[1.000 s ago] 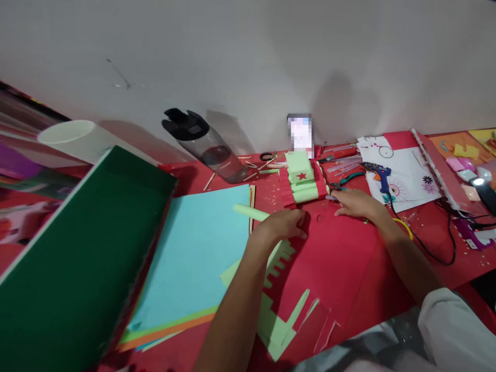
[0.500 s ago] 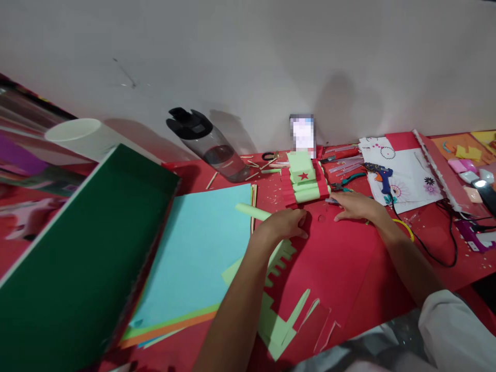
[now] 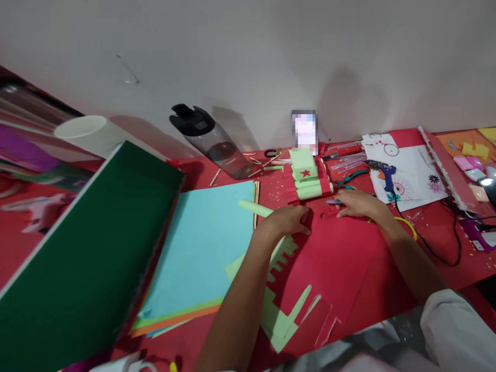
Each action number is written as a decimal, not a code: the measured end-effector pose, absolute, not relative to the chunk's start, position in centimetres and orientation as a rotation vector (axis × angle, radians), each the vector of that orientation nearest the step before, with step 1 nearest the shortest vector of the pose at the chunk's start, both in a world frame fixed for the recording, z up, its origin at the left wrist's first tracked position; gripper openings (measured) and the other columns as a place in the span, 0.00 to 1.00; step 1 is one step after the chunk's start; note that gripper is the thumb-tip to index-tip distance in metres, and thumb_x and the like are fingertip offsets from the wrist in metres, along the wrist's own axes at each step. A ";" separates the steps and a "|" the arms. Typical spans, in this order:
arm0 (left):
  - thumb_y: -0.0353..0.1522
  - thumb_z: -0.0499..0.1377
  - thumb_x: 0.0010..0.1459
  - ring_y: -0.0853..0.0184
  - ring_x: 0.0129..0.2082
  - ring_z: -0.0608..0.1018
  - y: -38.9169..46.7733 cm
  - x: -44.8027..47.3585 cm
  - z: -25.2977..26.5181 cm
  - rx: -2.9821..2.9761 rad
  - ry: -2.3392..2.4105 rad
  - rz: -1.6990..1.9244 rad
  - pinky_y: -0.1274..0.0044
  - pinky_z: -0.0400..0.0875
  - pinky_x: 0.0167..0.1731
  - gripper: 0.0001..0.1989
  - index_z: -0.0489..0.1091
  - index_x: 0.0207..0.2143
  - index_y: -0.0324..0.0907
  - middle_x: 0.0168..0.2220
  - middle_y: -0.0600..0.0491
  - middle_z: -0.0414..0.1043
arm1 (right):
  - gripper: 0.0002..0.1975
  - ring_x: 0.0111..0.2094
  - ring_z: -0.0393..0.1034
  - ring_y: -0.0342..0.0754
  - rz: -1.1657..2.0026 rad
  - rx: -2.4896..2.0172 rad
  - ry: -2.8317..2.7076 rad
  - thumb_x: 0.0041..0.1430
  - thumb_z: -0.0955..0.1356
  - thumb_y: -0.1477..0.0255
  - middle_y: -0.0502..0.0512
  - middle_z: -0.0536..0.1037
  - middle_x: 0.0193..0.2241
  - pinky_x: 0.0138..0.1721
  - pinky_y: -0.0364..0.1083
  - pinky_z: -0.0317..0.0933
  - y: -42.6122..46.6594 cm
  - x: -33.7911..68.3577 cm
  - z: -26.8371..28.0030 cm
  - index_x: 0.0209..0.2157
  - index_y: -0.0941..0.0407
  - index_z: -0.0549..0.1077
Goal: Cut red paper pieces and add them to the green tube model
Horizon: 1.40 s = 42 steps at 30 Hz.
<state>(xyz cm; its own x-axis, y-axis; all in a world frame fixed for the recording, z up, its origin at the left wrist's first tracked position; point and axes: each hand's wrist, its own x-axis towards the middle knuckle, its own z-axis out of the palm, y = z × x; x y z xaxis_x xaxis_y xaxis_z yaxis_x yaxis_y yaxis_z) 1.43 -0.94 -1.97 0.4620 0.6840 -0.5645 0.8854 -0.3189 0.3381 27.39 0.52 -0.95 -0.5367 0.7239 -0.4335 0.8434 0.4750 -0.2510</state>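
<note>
The left hand (image 3: 289, 221) is resting at the far left part of the red sheet (image 3: 333, 258), its fingers loosely bent and thumb standing apart from the forefinger, with nothing visibly gripped. The right hand (image 3: 358, 204) is lying near the sheet's far edge, half curled; a small grey piece (image 3: 334, 202) is showing at its fingertips, and I cannot tell whether it is being held. Between the hands, the sheet is lying flat on the bench (image 3: 473, 263), a small curved mark showing near its far edge.

Just beyond, the green-and-red paper model (image 3: 306, 175) is standing close to both hands; a careless forward push could be knocking or creasing it. Pliers (image 3: 357, 174) are lying past the right hand, and the glue gun (image 3: 387, 175) is resting farther right, its cable (image 3: 458, 248) looping over the bench: a snagging sleeve could be dragging the gun. Under the left forearm, the comb-cut green strip (image 3: 284, 248) is lying where a sliding arm could be bending its teeth. Leftward, the rolled green tube (image 3: 256, 207) is crossing the edge of the blue paper (image 3: 209, 237), and could be rolling off if nudged.
</note>
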 end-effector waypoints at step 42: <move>0.43 0.58 0.70 0.58 0.37 0.79 -1.7 2.4 0.6 2.196 1.275 -0.351 0.73 0.60 0.30 0.14 0.74 0.45 0.42 0.41 0.46 0.80 | 0.21 0.51 0.75 0.61 -0.533 1.576 2.578 0.79 0.59 0.59 0.66 0.81 0.52 0.47 0.49 0.61 -0.7 28.5 3.0 0.57 0.57 0.73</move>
<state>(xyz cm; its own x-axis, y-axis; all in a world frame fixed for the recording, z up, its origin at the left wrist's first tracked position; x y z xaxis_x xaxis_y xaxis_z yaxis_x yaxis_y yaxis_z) 2.36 -1.75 0.58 0.5110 0.7083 -0.4870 0.8578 -0.3830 0.3428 28.48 -0.73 2.97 -0.4702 0.8494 -0.2398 0.8748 0.4125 -0.2541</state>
